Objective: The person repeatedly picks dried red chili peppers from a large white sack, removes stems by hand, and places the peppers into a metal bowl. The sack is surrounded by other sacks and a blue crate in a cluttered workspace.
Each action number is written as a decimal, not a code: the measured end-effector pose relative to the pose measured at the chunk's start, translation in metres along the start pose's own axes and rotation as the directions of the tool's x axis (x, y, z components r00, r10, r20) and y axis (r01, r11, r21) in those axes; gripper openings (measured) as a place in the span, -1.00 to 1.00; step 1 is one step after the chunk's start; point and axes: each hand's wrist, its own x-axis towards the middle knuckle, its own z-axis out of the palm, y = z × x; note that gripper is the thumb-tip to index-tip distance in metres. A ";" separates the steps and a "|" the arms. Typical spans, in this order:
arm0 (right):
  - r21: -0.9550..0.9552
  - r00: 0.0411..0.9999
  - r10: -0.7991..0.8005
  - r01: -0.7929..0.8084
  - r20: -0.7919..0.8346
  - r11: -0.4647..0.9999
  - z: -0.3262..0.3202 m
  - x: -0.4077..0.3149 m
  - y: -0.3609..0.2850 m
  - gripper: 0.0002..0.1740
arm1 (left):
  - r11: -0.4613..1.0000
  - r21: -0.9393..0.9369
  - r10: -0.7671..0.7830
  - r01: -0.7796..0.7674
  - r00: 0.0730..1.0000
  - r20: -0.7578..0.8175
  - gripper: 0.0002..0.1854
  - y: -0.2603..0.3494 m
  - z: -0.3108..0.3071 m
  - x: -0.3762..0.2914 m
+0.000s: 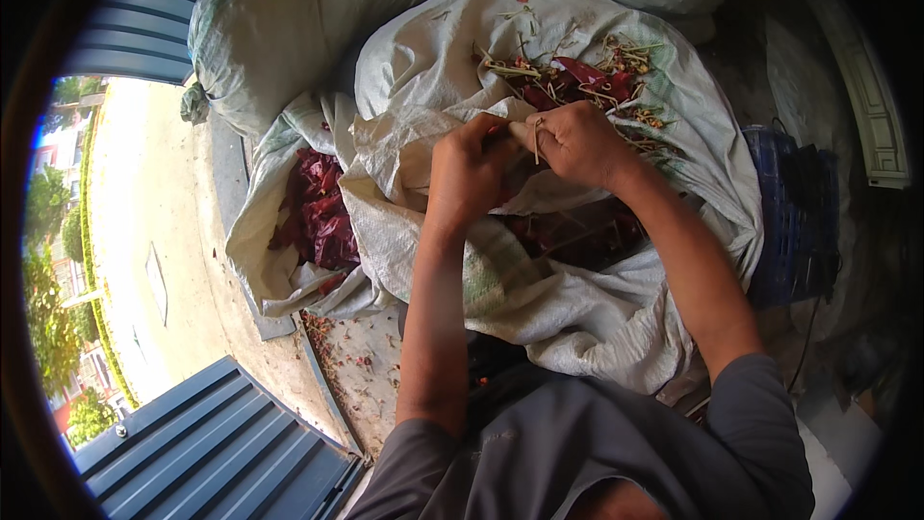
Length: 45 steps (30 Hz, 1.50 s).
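Observation:
My left hand [468,170] has its fingers curled around a dried red chili pepper, of which only a small red part shows. Close beside it, my right hand [581,144] pinches a thin, pale dried stem [537,141] that points downward. Both hands hover over a large white woven sack [426,65], its mouth open towards me. Inside the sack, below the hands, lie dark red dried chilies [577,235], partly in shadow. A pile of loose stems [635,58] and red chili pieces [581,72] rests on the sack's far side.
A smaller open sack [253,249] at the left holds dried red chilies [325,209]. Full tied sacks [267,29] stand behind. To the right is a blue plastic crate [783,217]. Blue corrugated metal panels [216,448] flank the bright opening; scraps [361,361] litter the floor.

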 end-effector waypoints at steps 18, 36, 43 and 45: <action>0.932 0.888 0.426 0.009 -0.174 0.361 -0.040 0.011 -0.005 -0.53 | 0.502 -0.861 -0.019 -0.088 0.993 -0.112 -0.83 -0.059 0.017 -0.006; 0.932 0.892 0.451 -0.166 0.003 0.322 -0.035 0.003 0.025 -0.69 | 0.554 -0.803 -0.116 -0.218 0.936 -0.334 -0.77 -0.104 -0.190 -0.083; 0.929 0.866 0.499 -0.207 0.028 0.307 -0.031 0.001 0.034 -0.77 | 0.922 -0.262 -0.340 0.286 0.269 -0.901 -0.61 -0.155 -0.258 -0.103; 0.926 0.853 0.522 -0.210 0.017 0.313 -0.031 0.001 0.030 -0.80 | 0.938 -0.012 -0.185 0.345 0.473 -0.861 -0.61 -0.201 -0.265 -0.139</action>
